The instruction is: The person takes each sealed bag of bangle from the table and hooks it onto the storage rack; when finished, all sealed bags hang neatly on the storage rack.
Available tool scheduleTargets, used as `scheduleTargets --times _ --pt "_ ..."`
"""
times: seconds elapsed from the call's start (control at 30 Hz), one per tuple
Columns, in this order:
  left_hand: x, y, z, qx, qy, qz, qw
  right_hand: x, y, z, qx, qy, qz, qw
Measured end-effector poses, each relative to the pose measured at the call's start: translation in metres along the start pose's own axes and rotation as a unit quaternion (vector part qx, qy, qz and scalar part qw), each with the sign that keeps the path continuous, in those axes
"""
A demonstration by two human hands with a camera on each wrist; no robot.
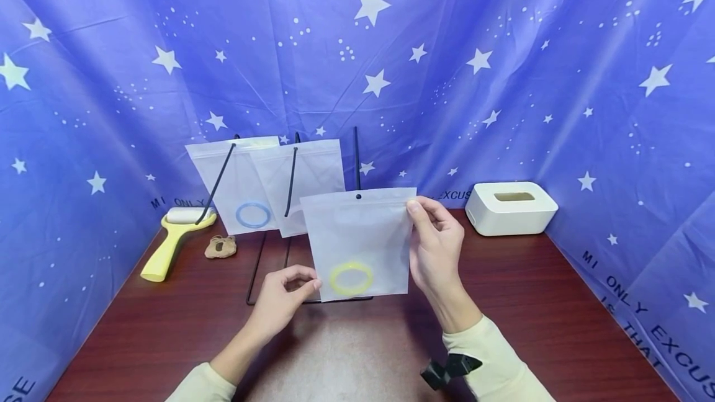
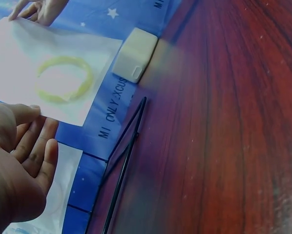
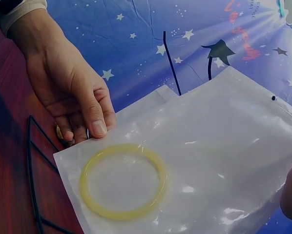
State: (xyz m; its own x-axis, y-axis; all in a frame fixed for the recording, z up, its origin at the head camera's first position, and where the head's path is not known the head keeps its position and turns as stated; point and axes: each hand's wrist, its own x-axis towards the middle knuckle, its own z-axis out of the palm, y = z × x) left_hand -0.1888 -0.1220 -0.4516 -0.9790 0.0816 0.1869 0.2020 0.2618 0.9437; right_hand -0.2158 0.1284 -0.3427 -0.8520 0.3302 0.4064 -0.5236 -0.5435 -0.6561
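Observation:
A frosted zip bag (image 1: pixel 363 228) with a yellow ring (image 3: pixel 121 215) inside hangs facing me, the black tip of a rack prong showing through its top. My right hand (image 1: pixel 438 244) pinches the bag's upper right edge between thumb and fingers. Low on the opposite side, my left hand (image 1: pixel 279 299) pinches the lower left corner, its other fingers loosely bent. Behind and to the left, a second frosted bag (image 1: pixel 321 172) and a third bag (image 1: pixel 209 169), which shows a blue ring (image 1: pixel 238 216), hang on other prongs of the black wire rack (image 1: pixel 357 160).
At the left of the dark red wooden table (image 1: pixel 391 352) lies a yellow lint roller (image 1: pixel 162 259). Near it is a small brown hair claw-like piece (image 1: pixel 212 249). A white tissue box (image 1: pixel 508 219) stands back right. Star-printed blue cloth (image 1: pixel 313 67) surrounds the table.

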Motion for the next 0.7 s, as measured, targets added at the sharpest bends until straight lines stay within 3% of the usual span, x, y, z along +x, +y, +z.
scheduleTargets --times 0.43,0.7 --pt "0.018 -0.005 -0.004 0.001 0.014 -0.003 0.9999 0.014 0.011 0.004 -0.028 0.014 -0.001 0.9995" --pt "0.036 -0.007 -0.002 -0.002 0.034 -0.009 0.9994 0.032 0.021 0.005 -0.049 0.018 -0.006 0.9986"
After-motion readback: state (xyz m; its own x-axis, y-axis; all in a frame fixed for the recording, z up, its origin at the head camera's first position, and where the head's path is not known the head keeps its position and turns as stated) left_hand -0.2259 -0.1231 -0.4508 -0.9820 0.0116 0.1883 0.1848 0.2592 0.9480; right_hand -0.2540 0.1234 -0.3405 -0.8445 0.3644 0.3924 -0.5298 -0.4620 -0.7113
